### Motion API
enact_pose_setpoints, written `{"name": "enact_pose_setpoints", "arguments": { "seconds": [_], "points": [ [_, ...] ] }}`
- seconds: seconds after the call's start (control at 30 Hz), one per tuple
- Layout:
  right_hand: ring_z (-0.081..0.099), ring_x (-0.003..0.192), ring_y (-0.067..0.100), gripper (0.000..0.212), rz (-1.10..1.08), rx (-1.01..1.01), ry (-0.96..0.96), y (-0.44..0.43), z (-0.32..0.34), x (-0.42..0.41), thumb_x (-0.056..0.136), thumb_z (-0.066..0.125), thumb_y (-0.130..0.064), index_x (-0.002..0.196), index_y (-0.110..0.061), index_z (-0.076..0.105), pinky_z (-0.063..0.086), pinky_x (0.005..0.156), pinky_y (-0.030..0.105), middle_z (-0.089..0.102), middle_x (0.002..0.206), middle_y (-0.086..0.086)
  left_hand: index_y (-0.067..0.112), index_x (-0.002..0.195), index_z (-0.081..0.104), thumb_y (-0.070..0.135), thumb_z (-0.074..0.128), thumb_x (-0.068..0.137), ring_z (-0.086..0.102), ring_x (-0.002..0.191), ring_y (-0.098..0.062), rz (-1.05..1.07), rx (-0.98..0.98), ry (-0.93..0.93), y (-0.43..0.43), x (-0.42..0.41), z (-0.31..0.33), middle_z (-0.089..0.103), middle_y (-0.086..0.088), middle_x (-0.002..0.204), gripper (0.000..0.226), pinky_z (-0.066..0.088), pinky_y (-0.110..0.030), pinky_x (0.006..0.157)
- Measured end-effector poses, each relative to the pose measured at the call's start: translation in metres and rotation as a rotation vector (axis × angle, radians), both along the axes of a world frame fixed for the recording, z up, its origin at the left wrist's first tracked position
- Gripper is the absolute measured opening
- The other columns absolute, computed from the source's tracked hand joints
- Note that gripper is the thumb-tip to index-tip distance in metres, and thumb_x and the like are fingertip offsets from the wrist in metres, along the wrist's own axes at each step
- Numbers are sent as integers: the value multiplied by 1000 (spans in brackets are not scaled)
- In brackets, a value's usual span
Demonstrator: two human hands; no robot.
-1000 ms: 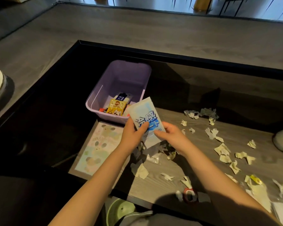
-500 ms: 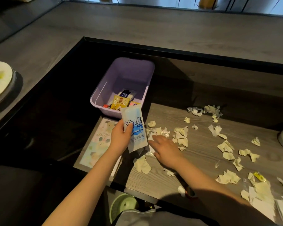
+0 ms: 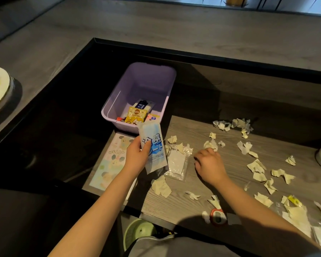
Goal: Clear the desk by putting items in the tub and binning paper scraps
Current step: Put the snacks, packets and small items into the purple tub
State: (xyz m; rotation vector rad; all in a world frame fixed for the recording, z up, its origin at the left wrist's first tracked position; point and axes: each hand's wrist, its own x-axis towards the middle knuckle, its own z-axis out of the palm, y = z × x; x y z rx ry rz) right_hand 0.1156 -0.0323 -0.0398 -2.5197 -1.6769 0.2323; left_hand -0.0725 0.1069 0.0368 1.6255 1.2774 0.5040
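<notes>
Left hand (image 3: pixel 137 157) fingers pinch the blue-and-white packet (image 3: pixel 154 148) by its lower half. Its long axis runs away from the person, and its top end points at the near rim of the purple tub (image 3: pixel 146 78) just beyond. Right hand (image 3: pixel 209 164) fingers curl onto the tabletop (image 3: pixel 193 129); I cannot tell whether they hold anything. Paper scraps (image 3: pixel 256 166) spread to their right.

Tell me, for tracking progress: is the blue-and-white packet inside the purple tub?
No, the left hand grips the packet outside the tub, by its near rim.

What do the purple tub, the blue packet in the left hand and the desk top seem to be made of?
The tub is likely plastic: smooth, matte lilac, with a moulded rim. The packet is probably glossy plastic film: it shines and bends. The desk top is wood or wood-look laminate: matte, with grey grain lines.
</notes>
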Motion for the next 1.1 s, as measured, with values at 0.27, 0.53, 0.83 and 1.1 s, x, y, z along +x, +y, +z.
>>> {"name": "enact_pose_setpoints", "arguments": {
  "seconds": [0.27,0.53,0.83,1.1],
  "points": [
    [41,124,26,67,-392,-256,354,51,16,-7,73,74,-44,129,-20,47,43,98,41,44,132,7,12,121,52,23,48,95,60,110,-24,16,-35,2,2,2,1,62,-9,122,28,52,-34,82],
    [60,92,25,8,-523,-176,638,59,17,-2,87,56,-18,79,-22,55,49,78,36,64,98,6,12,118,53,23,48,95,61,107,-22,42,-27,-13,1,-1,5,62,-8,119,26,50,-29,77],
    [59,74,11,11,-375,331,938,42,61,-3,86,64,-10,81,-19,59,45,70,21,62,75,-2,12,120,53,24,48,96,58,97,-12,0,22,-23,6,4,5,62,-5,119,28,48,-19,67],
    [58,76,11,10,-316,550,802,44,88,-3,89,61,-16,84,-22,55,46,67,19,60,82,-2,19,112,52,23,48,96,55,93,-7,2,72,-63,10,7,14,59,4,110,17,43,-10,58]
  ]
}}
